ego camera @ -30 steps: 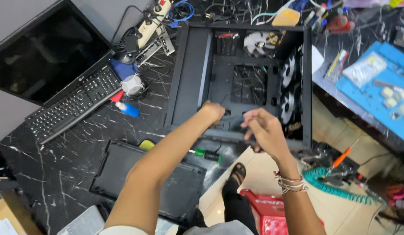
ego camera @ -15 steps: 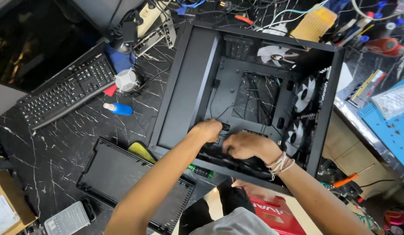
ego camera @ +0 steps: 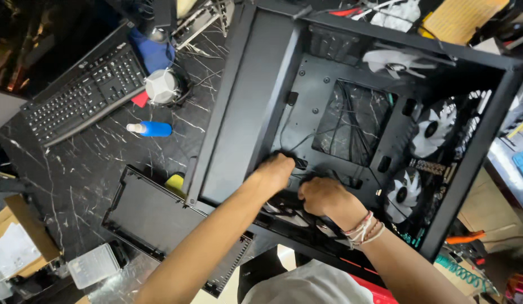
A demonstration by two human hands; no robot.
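Observation:
A black computer case (ego camera: pixel 247 107) lies open on a black marble table (ego camera: pixel 75 174), showing its inner tray and several white fans (ego camera: pixel 433 132). Both my hands reach inside near its lower front edge. My left hand (ego camera: pixel 277 170) is curled over a bundle of black cables (ego camera: pixel 298 163) by a cable hole. My right hand (ego camera: pixel 323 197), with thread bracelets on the wrist, is closed beside it over the same cables. What the fingers pinch is hidden.
A black side panel (ego camera: pixel 143 211) lies on the table to the left of the case. Further left are a black keyboard (ego camera: pixel 81 93), a blue spray bottle (ego camera: pixel 151 129), a white round part (ego camera: pixel 161 86) and a small clear box (ego camera: pixel 92 264). Tools and coiled cord crowd the right edge.
My view has moved closer over the case. Both hands have gone from its front edge deeper inside, to the cables on the tray.

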